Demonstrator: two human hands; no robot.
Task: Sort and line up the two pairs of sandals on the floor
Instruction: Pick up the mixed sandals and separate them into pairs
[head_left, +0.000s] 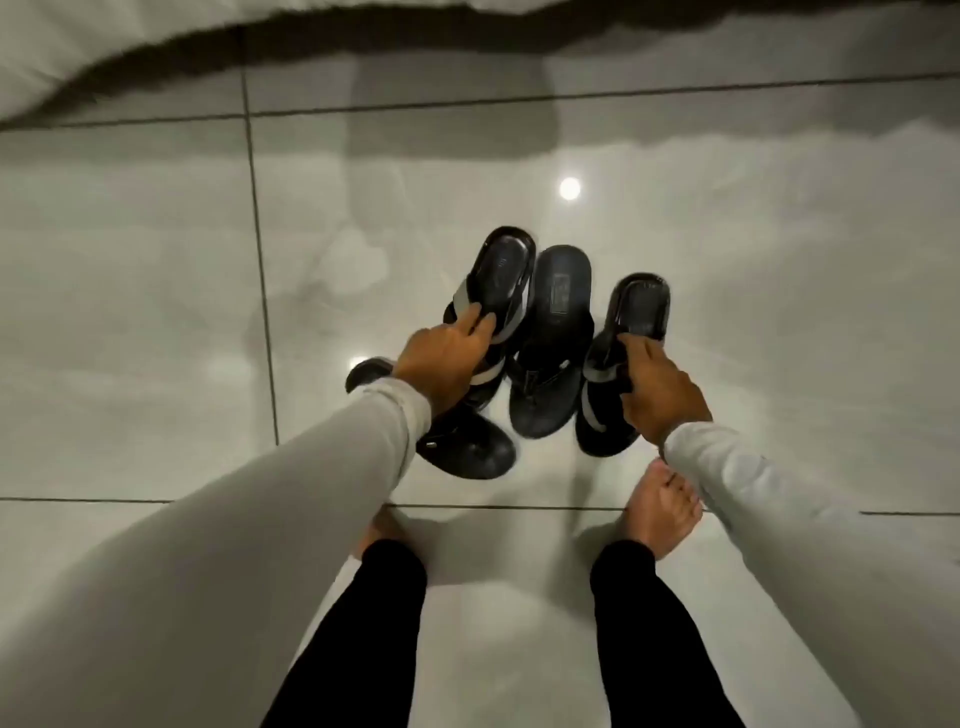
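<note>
Four dark sandals lie bunched together on the glossy floor. My left hand (447, 358) grips the grey strap of a black sandal with grey bands (506, 265), its heel pointing away from me. My right hand (657, 387) grips the strap of the matching grey-banded sandal (636, 312) on the right. Between them lies a plain black thong sandal (550, 338). The other plain black sandal (467, 447) lies under my left wrist, partly hidden by the sleeve.
The floor is pale polished tile (156, 312) with dark grout lines and bright light reflections. A white bedsheet edge (78, 52) hangs at the top left. My bare feet (660, 512) stand just behind the sandals.
</note>
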